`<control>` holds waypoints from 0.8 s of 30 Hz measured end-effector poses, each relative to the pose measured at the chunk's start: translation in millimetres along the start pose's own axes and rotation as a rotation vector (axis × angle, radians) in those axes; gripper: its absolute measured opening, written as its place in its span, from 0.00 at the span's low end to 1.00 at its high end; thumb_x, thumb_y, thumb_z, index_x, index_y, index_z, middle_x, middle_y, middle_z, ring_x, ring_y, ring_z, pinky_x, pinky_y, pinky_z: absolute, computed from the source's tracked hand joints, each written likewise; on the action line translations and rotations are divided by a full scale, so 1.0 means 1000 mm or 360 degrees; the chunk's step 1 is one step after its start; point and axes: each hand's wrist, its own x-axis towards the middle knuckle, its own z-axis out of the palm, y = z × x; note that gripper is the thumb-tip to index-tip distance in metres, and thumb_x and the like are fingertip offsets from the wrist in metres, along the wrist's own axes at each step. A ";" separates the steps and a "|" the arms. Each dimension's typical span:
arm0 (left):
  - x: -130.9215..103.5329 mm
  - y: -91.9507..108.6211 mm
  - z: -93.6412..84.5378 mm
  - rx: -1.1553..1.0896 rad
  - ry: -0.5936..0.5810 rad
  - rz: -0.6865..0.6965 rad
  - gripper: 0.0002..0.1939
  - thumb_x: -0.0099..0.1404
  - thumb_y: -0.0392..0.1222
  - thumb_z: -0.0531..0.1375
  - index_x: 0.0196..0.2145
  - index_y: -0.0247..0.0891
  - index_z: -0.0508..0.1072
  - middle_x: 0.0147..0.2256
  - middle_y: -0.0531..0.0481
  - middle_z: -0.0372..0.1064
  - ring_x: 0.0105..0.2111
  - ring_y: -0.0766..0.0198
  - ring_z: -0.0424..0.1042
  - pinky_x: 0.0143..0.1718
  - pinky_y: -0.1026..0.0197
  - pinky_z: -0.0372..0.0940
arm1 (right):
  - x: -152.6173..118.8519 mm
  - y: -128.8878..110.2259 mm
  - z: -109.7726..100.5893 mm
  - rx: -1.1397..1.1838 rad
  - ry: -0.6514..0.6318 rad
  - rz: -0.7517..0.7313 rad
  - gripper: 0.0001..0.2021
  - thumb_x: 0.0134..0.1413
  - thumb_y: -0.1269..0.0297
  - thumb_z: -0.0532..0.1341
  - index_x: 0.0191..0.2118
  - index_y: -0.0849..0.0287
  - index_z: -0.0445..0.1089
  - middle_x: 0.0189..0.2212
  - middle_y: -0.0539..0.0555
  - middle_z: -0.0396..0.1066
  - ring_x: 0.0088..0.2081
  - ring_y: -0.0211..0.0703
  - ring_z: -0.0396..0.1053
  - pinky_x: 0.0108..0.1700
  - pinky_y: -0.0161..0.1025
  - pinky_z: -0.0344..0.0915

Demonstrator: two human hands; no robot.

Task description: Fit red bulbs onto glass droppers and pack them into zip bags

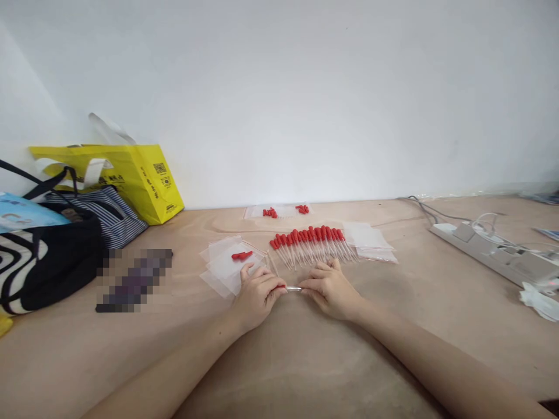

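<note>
"What's in hand at this moment?"

"The left hand (255, 297) has its fingers pinched on a red bulb (282, 287), and the right hand (334, 291) grips a clear tube (294, 288). The two meet end to end, level, just below the middle of the frame. I'd judge this to be the step of joining or seating them."

"Is the bulb fully on?"

"I can't tell; the left fingertips hide most of it."

"And what would the next move call for?"

"In my judgement, both pieces in one straight line, a light grip close to the joint and a gentle push or twist. The tube looks like thin glass, so sideways force could snap it."

"What lies around them?"

"Beyond the hands, a fanned row of red-topped droppers (318, 235) rests on the counter (271, 361), red ends towards the wall. At its left end are thin tubes (273, 265) that seem to lack tops."

"Any loose bulbs?"

"A few red ones (241, 256) on the clear bags (218, 265) left of centre, and two small clusters farther back, near the wall. More bags (367, 235) lie right of the row."
</note>
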 end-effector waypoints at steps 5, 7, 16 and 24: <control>0.002 -0.016 -0.007 0.0176 0.0215 -0.0200 0.09 0.62 0.44 0.51 0.38 0.44 0.68 0.38 0.52 0.70 0.42 0.59 0.63 0.48 0.50 0.41 | 0.004 -0.007 0.009 0.0118 0.0058 0.0245 0.09 0.53 0.67 0.52 0.31 0.55 0.70 0.27 0.50 0.70 0.33 0.39 0.60 0.35 0.38 0.42; 0.004 -0.030 -0.010 0.0288 0.0309 -0.0386 0.09 0.61 0.44 0.52 0.38 0.43 0.68 0.38 0.51 0.70 0.42 0.58 0.63 0.46 0.50 0.44 | 0.011 -0.007 0.015 0.0200 0.0178 0.0476 0.09 0.53 0.67 0.52 0.34 0.54 0.69 0.27 0.49 0.70 0.34 0.40 0.61 0.35 0.37 0.43; 0.005 -0.058 -0.012 0.0562 0.0282 -0.0750 0.08 0.56 0.42 0.55 0.34 0.44 0.70 0.37 0.50 0.69 0.42 0.56 0.62 0.44 0.50 0.47 | 0.079 -0.005 0.041 0.0085 0.0525 0.0956 0.06 0.48 0.68 0.52 0.34 0.59 0.63 0.28 0.50 0.70 0.34 0.40 0.64 0.37 0.38 0.43; 0.005 -0.070 -0.017 0.0627 0.0277 -0.0859 0.10 0.56 0.44 0.54 0.35 0.44 0.70 0.40 0.48 0.68 0.42 0.52 0.61 0.42 0.48 0.49 | 0.105 -0.011 0.050 -0.0152 0.0280 0.0991 0.08 0.47 0.67 0.51 0.34 0.59 0.64 0.28 0.54 0.71 0.35 0.43 0.64 0.38 0.41 0.43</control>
